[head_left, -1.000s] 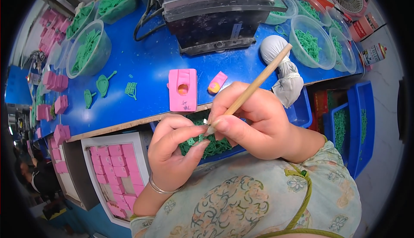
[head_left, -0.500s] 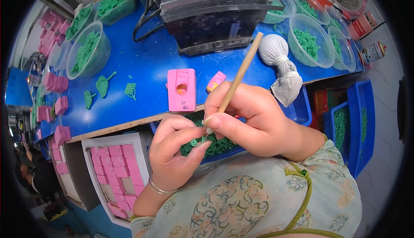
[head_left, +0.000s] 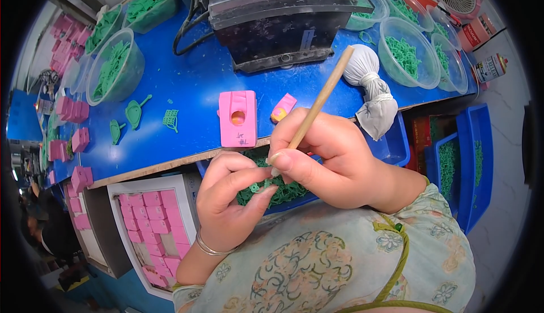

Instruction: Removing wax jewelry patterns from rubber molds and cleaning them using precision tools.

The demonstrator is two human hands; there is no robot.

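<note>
In my right hand (head_left: 331, 163) is a thin wooden stick (head_left: 323, 95), held like a pen between thumb and fingers. Its lower tip meets the fingertips of my left hand (head_left: 232, 194). Those left fingers pinch a small green openwork piece (head_left: 258, 186), mostly covered by the fingers. Beneath both hands, a blue tray holds a heap of similar green pieces (head_left: 289, 193). Just beyond, on the blue table, lie a pink mold block (head_left: 229, 131) with a round hole and a smaller pink-and-yellow mold piece (head_left: 283, 107).
Loose green pieces (head_left: 135, 113) lie left on the table (head_left: 181, 86). A black machine (head_left: 277, 35) stands at the back. Clear bowls (head_left: 136, 66) of green pieces flank it. A tied white cloth bag (head_left: 362, 66) sits right. Pink blocks (head_left: 153, 211) fill a white box below left.
The stick's upper end has tipped slightly to the right. My left hand keeps its pinch on the green piece, and the things on the table stay put.
</note>
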